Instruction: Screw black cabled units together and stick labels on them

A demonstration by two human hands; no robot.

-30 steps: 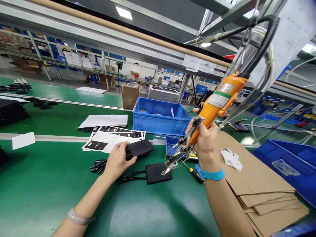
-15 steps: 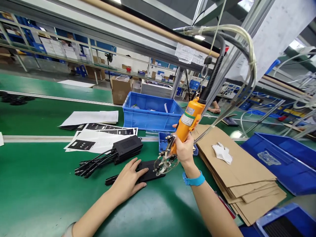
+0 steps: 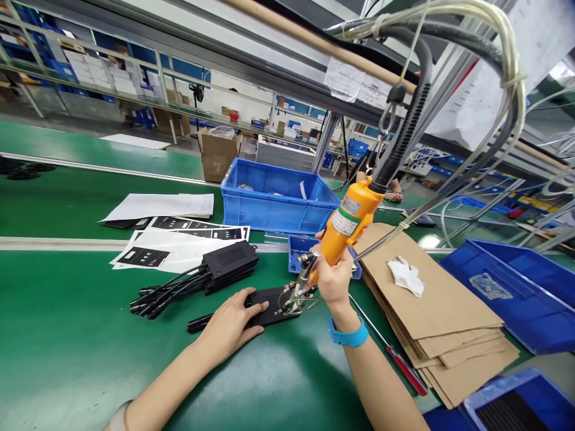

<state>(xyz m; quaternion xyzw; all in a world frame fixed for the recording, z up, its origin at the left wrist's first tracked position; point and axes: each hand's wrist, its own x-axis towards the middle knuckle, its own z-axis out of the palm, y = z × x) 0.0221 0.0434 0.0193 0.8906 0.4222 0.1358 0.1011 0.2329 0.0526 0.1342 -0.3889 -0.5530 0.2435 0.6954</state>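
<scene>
My right hand [image 3: 336,278] is wrapped round an orange power screwdriver [image 3: 344,224], which hangs on a cord and tilts down to the left. Its metal tip end, with thin clear tubes around it, is at the right end of a flat black case [image 3: 276,306]. Whether the bit touches a screw I cannot make out. My left hand [image 3: 233,320] lies across the left part of this case, thumb along the near edge and fingers over the top and far edge, holding it against the table. A black cable connector [image 3: 198,324] sticks out left of that hand.
Behind are stacked black cases with cables [image 3: 229,266], printed sheets [image 3: 179,251], a large blue bin [image 3: 278,206] and a small blue tray [image 3: 299,245]. To the right lie a red-handled screwdriver [image 3: 406,371], cardboard sheets [image 3: 426,293], a white glove [image 3: 405,275] and another blue bin [image 3: 507,287].
The screwdriver's tip end has lowered slightly onto the case's right end. My left hand stays on the case. The view has shifted a little, showing more of the red-handled screwdriver.
</scene>
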